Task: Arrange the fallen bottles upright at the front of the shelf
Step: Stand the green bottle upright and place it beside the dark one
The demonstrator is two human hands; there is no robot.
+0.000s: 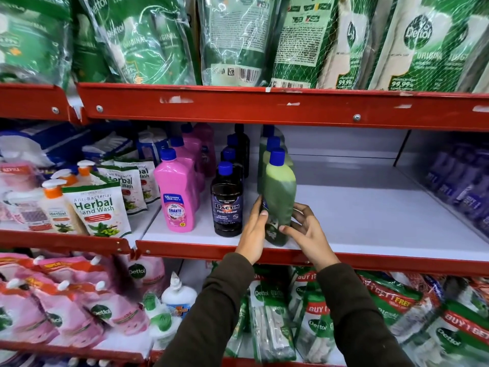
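Fingers (264,213) around upright, blue-capped green bottle (277,197)

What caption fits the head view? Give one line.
Both hands steady a green blue-capped plastic bottle upright at the white shelf's front edge.

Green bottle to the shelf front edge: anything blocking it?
Nothing visible. The green bottle stands at the shelf front edge, left hand and right hand on either side of it. The black bottle stands apart to its left.
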